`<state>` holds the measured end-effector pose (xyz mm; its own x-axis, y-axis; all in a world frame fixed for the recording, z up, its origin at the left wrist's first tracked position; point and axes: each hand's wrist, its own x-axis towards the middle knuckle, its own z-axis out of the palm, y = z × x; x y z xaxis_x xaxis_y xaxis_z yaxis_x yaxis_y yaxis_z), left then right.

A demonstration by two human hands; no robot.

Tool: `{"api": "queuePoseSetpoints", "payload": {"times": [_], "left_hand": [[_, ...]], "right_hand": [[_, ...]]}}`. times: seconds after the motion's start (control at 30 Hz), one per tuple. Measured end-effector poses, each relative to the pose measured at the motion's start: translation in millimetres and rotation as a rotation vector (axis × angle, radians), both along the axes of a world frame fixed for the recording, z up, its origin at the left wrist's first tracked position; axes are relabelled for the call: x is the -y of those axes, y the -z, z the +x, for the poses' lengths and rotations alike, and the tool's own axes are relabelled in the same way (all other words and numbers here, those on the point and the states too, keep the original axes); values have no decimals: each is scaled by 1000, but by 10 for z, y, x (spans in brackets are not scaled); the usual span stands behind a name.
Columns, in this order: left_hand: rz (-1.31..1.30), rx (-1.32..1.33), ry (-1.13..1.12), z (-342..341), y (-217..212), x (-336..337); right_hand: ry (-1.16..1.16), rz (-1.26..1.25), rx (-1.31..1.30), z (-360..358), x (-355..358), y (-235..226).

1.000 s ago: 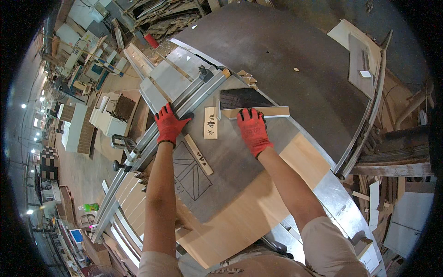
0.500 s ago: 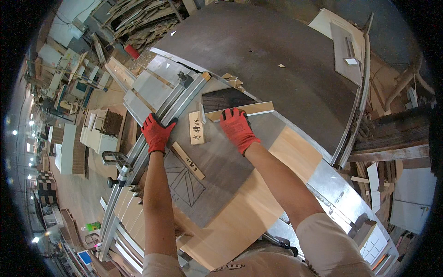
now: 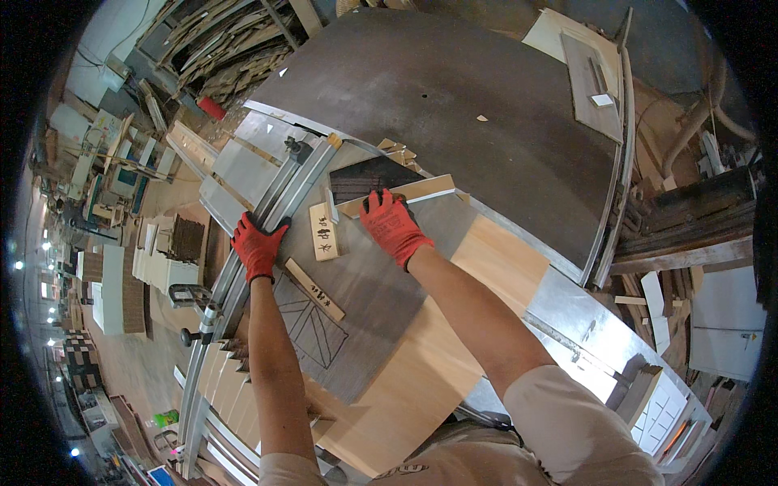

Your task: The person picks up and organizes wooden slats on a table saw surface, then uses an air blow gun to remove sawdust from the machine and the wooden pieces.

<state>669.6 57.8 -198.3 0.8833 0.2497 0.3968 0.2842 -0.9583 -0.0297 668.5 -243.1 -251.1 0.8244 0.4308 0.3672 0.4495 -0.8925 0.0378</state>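
across the far side stretches the dark surface point(image 3: 486, 154), a grey board point(image 3: 381, 320) nearer. over a metal rail point(image 3: 301, 185) the left hand point(image 3: 259, 245) lies palm-down, thumb and fingers spread. the right hand point(image 3: 395, 227) slants inward, fingers bent over a wooden strip point(image 3: 429, 189) at the board's far end; i cannot tell whether its grip pinches.
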Motion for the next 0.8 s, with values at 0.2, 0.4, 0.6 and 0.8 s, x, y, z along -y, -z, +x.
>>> {"api": "queuePoseSetpoints", "payload": {"times": [0.2,0.4,0.6,0.8], "left_hand": [[-38,4,-12,-11,27,-46],[-33,13,1,19,42,-45],[-48,7,-17,-1,24,-46],[-64,5,-6,-21,14,-40]], "right_hand": [[-5,-52,-42,-47,11,-180],[2,-41,-5,-14,28,-136],[-3,-66,-45,-31,13,-194],[-19,-60,-59,-31,16,-163]]}}
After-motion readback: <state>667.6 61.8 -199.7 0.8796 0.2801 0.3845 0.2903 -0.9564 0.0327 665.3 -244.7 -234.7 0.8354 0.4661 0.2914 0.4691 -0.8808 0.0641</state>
